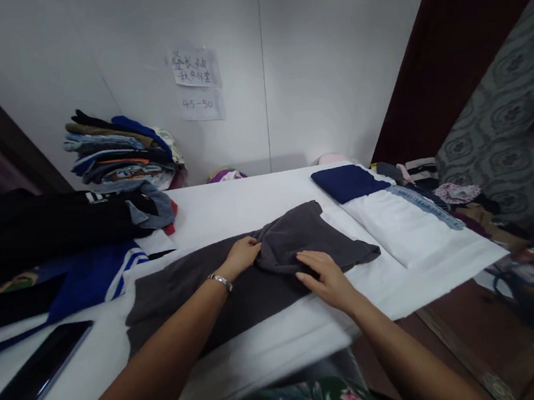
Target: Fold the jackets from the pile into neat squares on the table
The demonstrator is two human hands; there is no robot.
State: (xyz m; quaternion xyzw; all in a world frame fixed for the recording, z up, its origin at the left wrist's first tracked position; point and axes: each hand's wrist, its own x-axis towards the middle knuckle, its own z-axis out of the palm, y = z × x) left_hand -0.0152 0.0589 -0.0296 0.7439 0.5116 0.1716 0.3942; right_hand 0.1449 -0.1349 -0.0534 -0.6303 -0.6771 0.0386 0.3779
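On the table (pixel 242 203), the left hand (pixel 244 257) pinches the garment (pixel 260 296) while the right hand (pixel 327 280) touches it, fingers and thumb apart.

a plain dark grey garment (pixel 256 286) lies lengthwise across the white tabletop (pixel 247 199), spread flat toward its left end. its right part is turned over on itself, loosely layered and lightly rumpled, with a narrow end sticking out to the right.
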